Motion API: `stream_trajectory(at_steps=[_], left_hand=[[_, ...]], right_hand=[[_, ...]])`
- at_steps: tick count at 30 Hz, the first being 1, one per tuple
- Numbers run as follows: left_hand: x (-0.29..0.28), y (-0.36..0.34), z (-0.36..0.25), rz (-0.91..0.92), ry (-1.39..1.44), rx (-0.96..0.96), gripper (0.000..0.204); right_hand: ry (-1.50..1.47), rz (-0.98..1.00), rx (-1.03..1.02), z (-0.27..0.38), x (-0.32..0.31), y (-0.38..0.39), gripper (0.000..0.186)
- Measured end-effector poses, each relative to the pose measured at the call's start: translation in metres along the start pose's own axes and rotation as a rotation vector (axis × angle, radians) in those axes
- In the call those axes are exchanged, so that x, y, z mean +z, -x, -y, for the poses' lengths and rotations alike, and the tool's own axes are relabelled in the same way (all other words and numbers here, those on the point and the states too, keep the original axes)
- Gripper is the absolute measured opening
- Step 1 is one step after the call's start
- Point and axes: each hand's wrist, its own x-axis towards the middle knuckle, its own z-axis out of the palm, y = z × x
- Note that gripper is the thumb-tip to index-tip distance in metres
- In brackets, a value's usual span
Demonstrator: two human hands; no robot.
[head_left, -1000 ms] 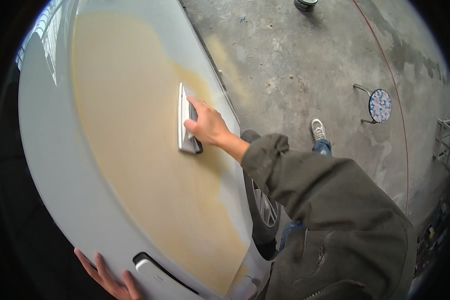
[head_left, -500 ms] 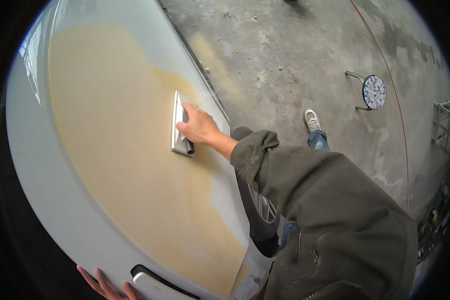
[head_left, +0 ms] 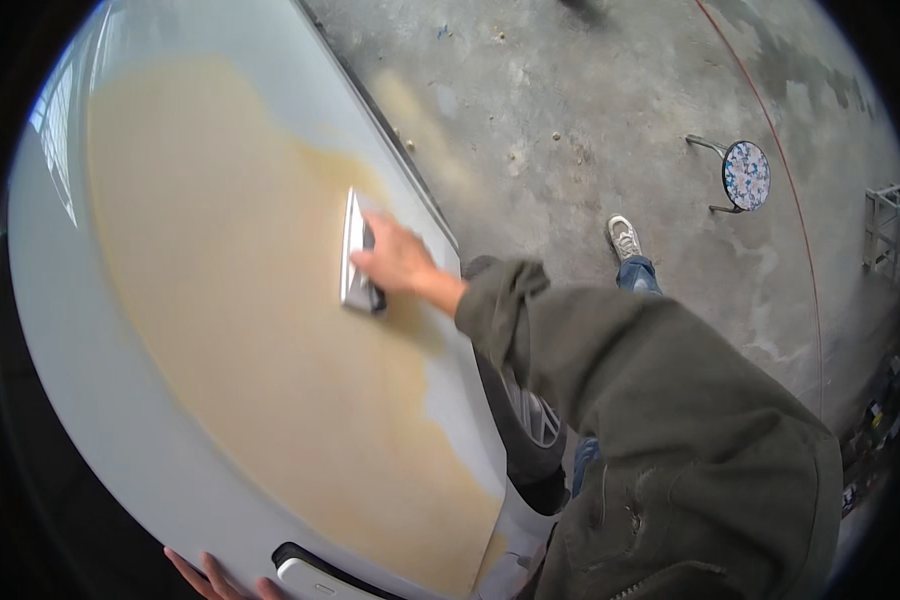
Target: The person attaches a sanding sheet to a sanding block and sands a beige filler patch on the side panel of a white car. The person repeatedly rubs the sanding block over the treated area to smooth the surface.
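My right hand [head_left: 398, 255] is closed around the grip of a hand sanding block [head_left: 354, 262], a long pale block with a dark handle. The block lies against a tan patch of body filler [head_left: 240, 290] that covers much of a white car door [head_left: 65, 330], near the patch's right side. Slight blur shows on the hand. At the lower left, my left hand [head_left: 210, 575] rests on the door's edge, next to the door handle [head_left: 330, 580]. Its fingers are stretched out and apart; the palm is out of sight.
A car wheel [head_left: 530, 420] sits just below my right forearm. On the concrete floor [head_left: 530, 90] stand a round stool [head_left: 746, 176] with a patterned seat and a metal frame [head_left: 888, 225] farther right. A red hose [head_left: 785, 165] runs along the floor. My shoe [head_left: 623, 238] is planted beyond the sleeve.
The view has turned slightly, shifting the door a little in the picture. My right hand and the sanding block have moved only slightly on the filler. The left hand stays beside the door handle.
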Motion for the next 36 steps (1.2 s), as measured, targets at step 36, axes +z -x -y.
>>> stream_trajectory(at_steps=[36], left_hand=[[-0.003, 0.009, 0.0, 0.066, -0.03, -0.026, 0.064]], right_hand=[[-0.003, -0.083, -0.384, 0.045, 0.021, 0.009, 0.079]])
